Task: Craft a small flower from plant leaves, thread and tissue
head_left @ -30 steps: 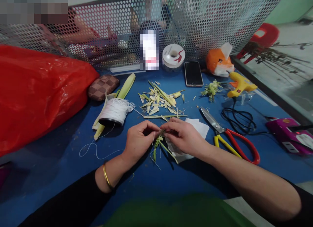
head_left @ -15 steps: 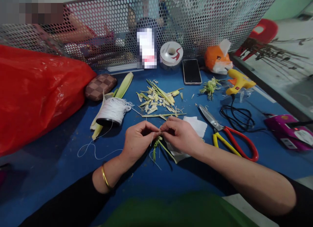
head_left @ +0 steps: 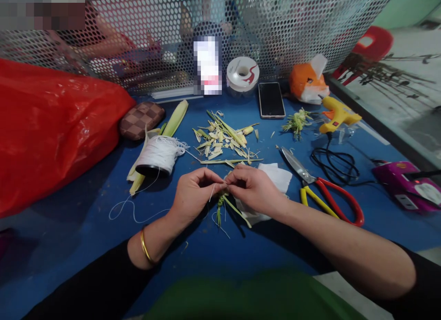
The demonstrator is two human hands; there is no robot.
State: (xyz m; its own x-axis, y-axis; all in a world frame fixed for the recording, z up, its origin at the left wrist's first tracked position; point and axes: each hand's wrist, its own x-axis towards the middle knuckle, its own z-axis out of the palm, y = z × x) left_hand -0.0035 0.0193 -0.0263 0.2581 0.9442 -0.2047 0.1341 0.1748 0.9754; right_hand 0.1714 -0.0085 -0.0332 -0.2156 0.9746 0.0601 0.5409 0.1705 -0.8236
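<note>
My left hand (head_left: 195,196) and my right hand (head_left: 257,189) meet at the fingertips over the blue table, both closed in a pinch. White thread (head_left: 212,192) runs from the left fingertips. A small braided piece of green leaf strips (head_left: 219,209) hangs under the right fingertips, one strip sticking out to the lower right. The exact grip point is hidden by the fingers. A white cloth or tissue (head_left: 275,176) lies partly beneath the right hand. Left of the hands stands a spool of white thread (head_left: 157,153), its loose thread curling over the table.
Leaf scraps (head_left: 220,138) lie beyond the hands. To the right are scissors (head_left: 303,170) with red and yellow handles, a yellow glue gun (head_left: 339,115) and a purple power box (head_left: 408,186). A phone (head_left: 272,100), a ribbon roll (head_left: 242,76) and a red bag (head_left: 58,131) sit farther out.
Both hands stay pinched together in nearly the same place. The thread at the left fingertips has shifted slightly left, and the view has tilted a little.
</note>
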